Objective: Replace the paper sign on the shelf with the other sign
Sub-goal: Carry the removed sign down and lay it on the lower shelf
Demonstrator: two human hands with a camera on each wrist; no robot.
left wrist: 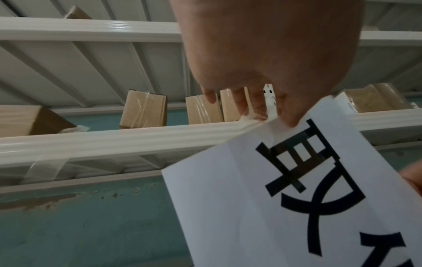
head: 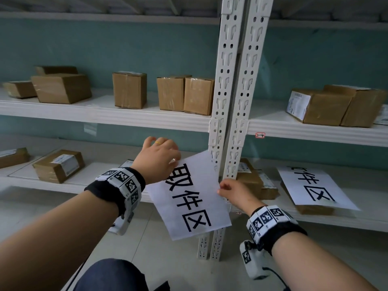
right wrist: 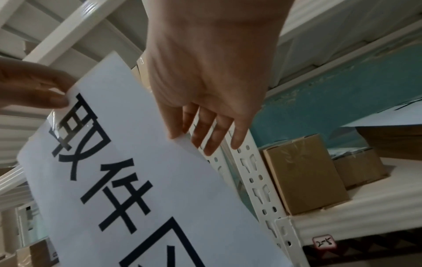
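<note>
A white paper sign (head: 189, 198) with large black characters hangs tilted in front of the white shelf posts (head: 231, 101). My left hand (head: 168, 158) pinches its top left corner, where clear tape (left wrist: 251, 119) clings to the sheet. My right hand (head: 225, 191) pinches the sign's right edge, thumb in front and fingers (right wrist: 212, 140) behind. The left wrist view shows the sign (left wrist: 274, 198) just below the shelf beam (left wrist: 114, 140). A second, similar sign (head: 315, 187) lies flat on boxes on the lower right shelf.
Several cardboard boxes (head: 130, 90) stand on the middle shelf and more on the lower shelves (head: 58, 164). A strip of clear tape (left wrist: 45, 166) sticks to the beam. Small labels (head: 260, 135) mark the beams. My knee (head: 109, 276) is at the bottom.
</note>
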